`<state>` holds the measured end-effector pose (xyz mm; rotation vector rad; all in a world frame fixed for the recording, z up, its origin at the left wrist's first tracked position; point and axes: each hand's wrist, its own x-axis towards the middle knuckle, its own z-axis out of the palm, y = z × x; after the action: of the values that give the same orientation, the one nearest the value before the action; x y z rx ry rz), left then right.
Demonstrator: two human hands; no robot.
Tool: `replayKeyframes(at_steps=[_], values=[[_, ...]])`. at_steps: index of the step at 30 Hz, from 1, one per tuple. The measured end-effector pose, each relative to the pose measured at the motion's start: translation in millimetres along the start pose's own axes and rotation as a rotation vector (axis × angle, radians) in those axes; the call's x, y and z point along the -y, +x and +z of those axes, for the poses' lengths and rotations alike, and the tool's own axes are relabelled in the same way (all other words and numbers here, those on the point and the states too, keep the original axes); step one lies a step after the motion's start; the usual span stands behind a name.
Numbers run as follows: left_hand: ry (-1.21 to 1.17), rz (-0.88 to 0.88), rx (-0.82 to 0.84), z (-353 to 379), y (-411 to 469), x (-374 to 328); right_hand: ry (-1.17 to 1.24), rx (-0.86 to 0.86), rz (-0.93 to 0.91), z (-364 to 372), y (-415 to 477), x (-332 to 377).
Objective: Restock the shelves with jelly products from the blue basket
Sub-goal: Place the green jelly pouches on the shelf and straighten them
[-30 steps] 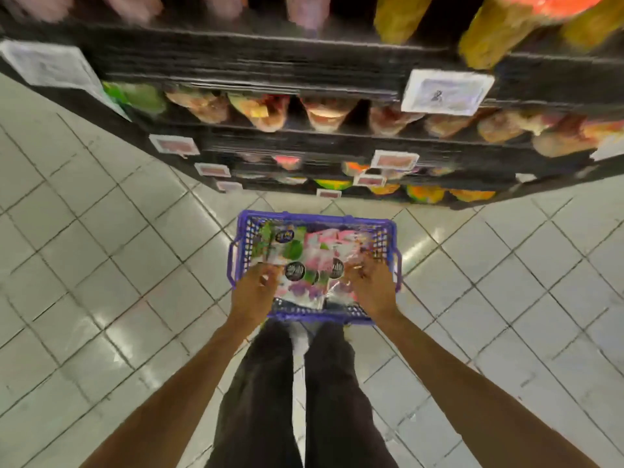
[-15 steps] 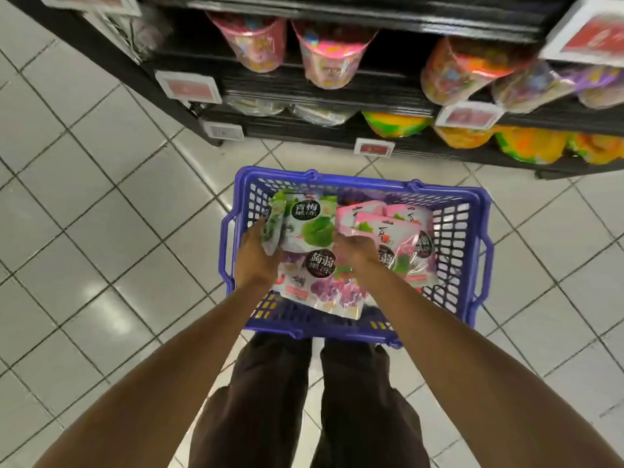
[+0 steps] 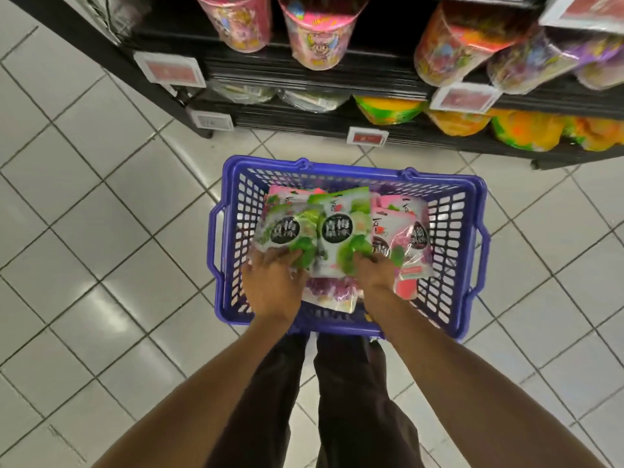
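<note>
The blue basket [image 3: 469,251] stands on the tiled floor in front of my legs, filled with jelly pouches. My left hand [image 3: 271,287] grips the lower edge of a green jelly pouch [image 3: 282,226] at the basket's left. My right hand [image 3: 373,273] grips the bottom of a second green jelly pouch [image 3: 342,228] in the middle. Both green pouches are tilted up above the pile. Pink jelly pouches [image 3: 410,231] lie at the right, and a purple pouch [image 3: 329,293] lies under my hands.
Black shelves [image 3: 304,72] rise just beyond the basket. They carry pink jelly tubs [image 3: 319,32], colourful tubs [image 3: 452,49] and yellow-green bags [image 3: 526,130] on the lowest level. Price tags [image 3: 464,97] hang on the shelf edges. Grey floor tiles [image 3: 84,231] spread to the left.
The view has dropped closer to the basket. Both hands have taken hold of green pouches and raised them above the pile; earlier they lay among the pouches.
</note>
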<state>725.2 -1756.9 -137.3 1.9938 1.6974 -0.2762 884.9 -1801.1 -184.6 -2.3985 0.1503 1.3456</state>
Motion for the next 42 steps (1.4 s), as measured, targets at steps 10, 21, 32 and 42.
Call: replayKeyframes(at_steps=[10,21,32,42], values=[[-0.250,0.086,0.374,42.9,-8.3,-7.9,-0.098,0.006,0.104,-61.4,7.3,-54.4],[-0.480,-0.608,0.398,42.7,41.8,-26.1,0.013,0.096,0.068,-50.1,27.4,-40.1],[-1.047,-0.450,0.620,-92.5,-0.4,-41.1,0.576,0.330,0.045,-134.2,-59.6,-5.0],[-1.175,-0.039,0.320,-385.6,-77.1,-120.9,0.662,0.441,-0.453,-277.3,-290.5,149.5]])
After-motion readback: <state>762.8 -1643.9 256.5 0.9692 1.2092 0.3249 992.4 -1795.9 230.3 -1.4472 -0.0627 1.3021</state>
